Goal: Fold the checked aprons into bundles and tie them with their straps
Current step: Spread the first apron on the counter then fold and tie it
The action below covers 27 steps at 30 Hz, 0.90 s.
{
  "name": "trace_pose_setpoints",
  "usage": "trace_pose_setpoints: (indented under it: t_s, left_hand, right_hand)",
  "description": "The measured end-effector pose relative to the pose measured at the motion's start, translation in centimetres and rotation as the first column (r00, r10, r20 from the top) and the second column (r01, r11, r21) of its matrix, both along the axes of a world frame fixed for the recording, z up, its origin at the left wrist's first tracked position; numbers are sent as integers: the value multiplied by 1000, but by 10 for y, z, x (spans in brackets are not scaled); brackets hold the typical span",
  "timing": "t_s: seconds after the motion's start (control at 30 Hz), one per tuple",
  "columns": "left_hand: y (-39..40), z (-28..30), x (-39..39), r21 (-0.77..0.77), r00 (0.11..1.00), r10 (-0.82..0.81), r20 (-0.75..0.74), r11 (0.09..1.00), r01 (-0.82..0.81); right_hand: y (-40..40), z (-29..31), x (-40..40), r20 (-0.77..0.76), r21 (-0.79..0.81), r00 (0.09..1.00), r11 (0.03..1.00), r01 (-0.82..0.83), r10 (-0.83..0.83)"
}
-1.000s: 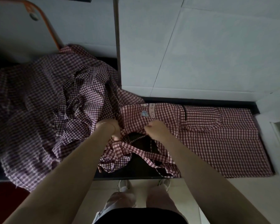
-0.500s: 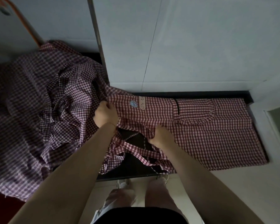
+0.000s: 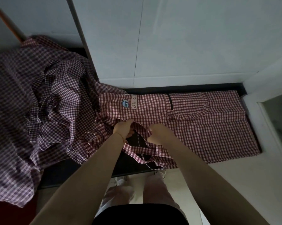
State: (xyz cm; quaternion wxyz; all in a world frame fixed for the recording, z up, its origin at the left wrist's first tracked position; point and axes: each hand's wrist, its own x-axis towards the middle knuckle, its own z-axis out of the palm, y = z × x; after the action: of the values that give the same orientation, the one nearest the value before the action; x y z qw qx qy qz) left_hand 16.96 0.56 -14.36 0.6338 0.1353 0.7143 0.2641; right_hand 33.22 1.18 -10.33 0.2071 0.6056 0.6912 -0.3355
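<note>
Our left hand point(image 3: 123, 129) and right hand point(image 3: 159, 133) both pinch the near edge of the red checked apron point(image 3: 202, 124), fingers curled into the cloth.

The apron lies flat on the dark surface point(image 3: 132, 159), its long axis running left to right, bib end with the printed label point(image 3: 133, 102) pointing left. Its straps point(image 3: 141, 151) trail loose under our wrists. A heap of crumpled aprons point(image 3: 39, 103) sits just left, touching it.
</note>
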Motion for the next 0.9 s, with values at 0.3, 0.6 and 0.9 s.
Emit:
trace_pose_setpoints:
  t_s: [0.3, 0.6, 0.9]
  left_hand:
    - [-5, -5, 10, 44, 983, 165, -82, 986, -162]
    - [-32, 17, 53, -19, 975, -221, -34, 975, 221]
    - [-67, 41, 95, -8, 664, -697, -270, 691, 722]
  right_hand:
    - [-15, 2, 15, 65, -289, 996, 956, -44, 66]
    - [-21, 13, 39, -27, -198, 999, 980, -25, 20]
    - [-40, 7, 105, -371, -143, 853, 931, 337, -366]
